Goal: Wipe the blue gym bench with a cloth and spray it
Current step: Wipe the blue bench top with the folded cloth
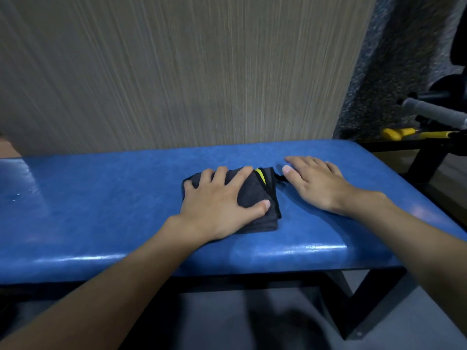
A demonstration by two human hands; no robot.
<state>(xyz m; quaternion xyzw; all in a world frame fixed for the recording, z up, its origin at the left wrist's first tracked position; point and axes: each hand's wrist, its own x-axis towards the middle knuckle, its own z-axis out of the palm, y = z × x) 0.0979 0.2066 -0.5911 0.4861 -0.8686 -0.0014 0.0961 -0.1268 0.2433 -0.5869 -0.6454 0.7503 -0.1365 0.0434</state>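
Left hand (214,205) covering much of the folded dark cloth (252,197), blue bench (101,198) running off the left edge, both forearms (113,286) leaving the frame, wall (177,72) smearing into streaks, grey-handled equipment (429,112) being cut off at right, its yellow part (394,133) blurring beyond telling

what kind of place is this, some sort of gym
Most likely a gym or workout room: a padded blue bench on a black metal frame, and at the right a grey-gripped bar with a yellow handle below it, like exercise equipment.
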